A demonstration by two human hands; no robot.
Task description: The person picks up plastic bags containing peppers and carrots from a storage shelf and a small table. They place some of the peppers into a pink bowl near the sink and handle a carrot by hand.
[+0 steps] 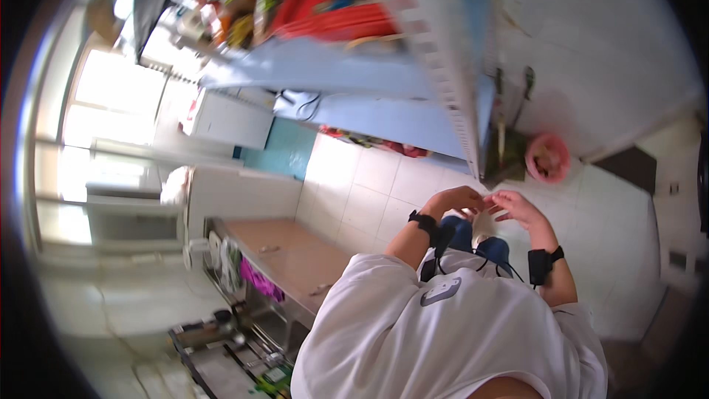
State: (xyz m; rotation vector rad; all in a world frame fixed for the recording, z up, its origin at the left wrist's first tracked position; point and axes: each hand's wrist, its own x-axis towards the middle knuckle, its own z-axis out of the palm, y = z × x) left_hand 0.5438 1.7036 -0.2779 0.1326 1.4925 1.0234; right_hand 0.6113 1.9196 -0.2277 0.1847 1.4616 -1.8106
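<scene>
My left hand (pixel 455 199) and my right hand (pixel 518 208) meet in front of my waist, above the tiled floor (pixel 363 199). Their fingertips are very close, perhaps touching. The fingers of the right hand are apart and show nothing held. Those of the left curl inward, so whether anything small lies in them is unclear. Black straps (pixel 425 221) with dark devices (pixel 538 267) sit on both forearms. Beyond the hands, a pink bin (pixel 547 158) with some contents stands on the floor by the wall.
A rack with pale blue shelves (pixel 376 116) rises ahead, carrying a red tray (pixel 338 22). Long-handled tools (pixel 501 138) lean beside its post (pixel 462 116). A brown-fronted cabinet (pixel 299 249) stands to my left, with a purple cloth (pixel 261 281) at its edge.
</scene>
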